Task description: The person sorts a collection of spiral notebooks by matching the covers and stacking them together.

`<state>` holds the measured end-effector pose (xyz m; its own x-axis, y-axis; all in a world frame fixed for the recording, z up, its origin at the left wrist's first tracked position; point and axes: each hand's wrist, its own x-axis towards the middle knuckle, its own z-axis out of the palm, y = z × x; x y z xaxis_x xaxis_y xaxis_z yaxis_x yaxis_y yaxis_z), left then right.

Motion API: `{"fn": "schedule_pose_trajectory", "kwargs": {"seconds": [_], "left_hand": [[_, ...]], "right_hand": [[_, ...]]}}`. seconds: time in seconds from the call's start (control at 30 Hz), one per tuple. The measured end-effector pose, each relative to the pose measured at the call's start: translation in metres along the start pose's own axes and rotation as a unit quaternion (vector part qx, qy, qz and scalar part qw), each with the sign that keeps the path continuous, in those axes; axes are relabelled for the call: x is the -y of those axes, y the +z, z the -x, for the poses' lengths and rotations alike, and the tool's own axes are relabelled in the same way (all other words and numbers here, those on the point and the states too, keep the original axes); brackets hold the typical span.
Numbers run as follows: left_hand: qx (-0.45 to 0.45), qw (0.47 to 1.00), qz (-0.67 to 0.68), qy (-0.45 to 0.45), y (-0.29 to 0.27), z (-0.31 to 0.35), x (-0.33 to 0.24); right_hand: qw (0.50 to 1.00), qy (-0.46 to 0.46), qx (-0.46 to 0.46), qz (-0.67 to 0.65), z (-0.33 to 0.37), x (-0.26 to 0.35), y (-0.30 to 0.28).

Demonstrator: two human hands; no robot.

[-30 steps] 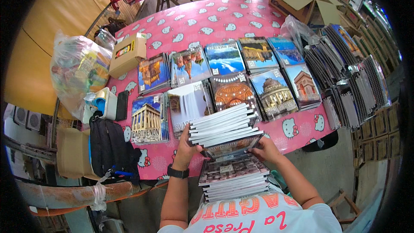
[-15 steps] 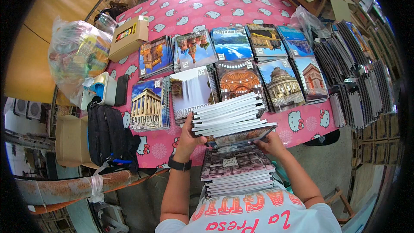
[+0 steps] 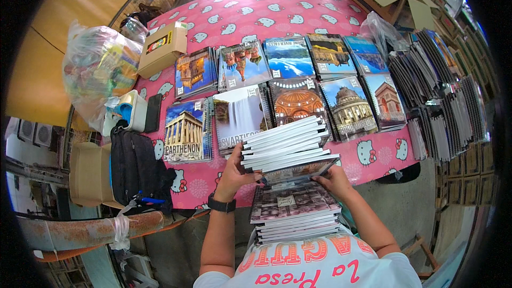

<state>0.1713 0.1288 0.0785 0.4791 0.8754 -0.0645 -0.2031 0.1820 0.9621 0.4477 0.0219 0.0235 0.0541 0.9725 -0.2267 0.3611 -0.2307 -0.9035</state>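
Notebook stack [image 3: 285, 143] is clamped between left hand [image 3: 234, 176] and right hand [image 3: 334, 182] — left side gripped by the former, near right corner by the latter.

Left hand [image 3: 234, 176] clasping, right hand [image 3: 335, 182] likewise (forearms [image 3: 217, 234] converging)

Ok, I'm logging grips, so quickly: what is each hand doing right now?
Left hand: closed on the left end of the upper stack of notebooks.
Right hand: closed on that stack's lower right edge.
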Motion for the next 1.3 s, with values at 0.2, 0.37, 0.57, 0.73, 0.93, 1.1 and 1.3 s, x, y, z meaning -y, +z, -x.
{"fn": "schedule_pose_trajectory", "kwargs": {"seconds": [0.2,0.37,0.57,0.73,0.93,1.1,1.3], "left_hand": [[0.011,1.000,0.010,-0.024,0.000,-0.003,-0.005],[-0.011,1.000,0.023,-0.007,-0.003,-0.005,0.004],[0.004,0.998,0.056,0.004,-0.001,-0.009,0.000],[-0.002,0.999,0.032,-0.007,0.002,-0.007,-0.002],[-0.016,0.995,0.098,-0.013,-0.004,-0.003,0.005],[0.018,0.994,0.107,0.021,-0.002,0.001,0.003],[-0.001,0.998,0.062,-0.011,-0.002,0.001,0.002]], "right_hand": [[0.999,-0.041,-0.002,0.023,-0.001,-0.010,-0.008],[0.975,-0.022,-0.058,-0.213,0.004,-0.010,-0.053],[0.968,-0.083,-0.049,-0.231,0.002,0.044,-0.077],[0.952,-0.058,-0.013,-0.301,-0.004,0.026,-0.049],[0.819,-0.068,-0.045,-0.568,-0.003,0.037,-0.031],[0.975,-0.036,-0.058,-0.211,0.000,0.009,-0.029],[0.990,-0.118,0.002,0.074,-0.005,0.012,-0.038]]}}
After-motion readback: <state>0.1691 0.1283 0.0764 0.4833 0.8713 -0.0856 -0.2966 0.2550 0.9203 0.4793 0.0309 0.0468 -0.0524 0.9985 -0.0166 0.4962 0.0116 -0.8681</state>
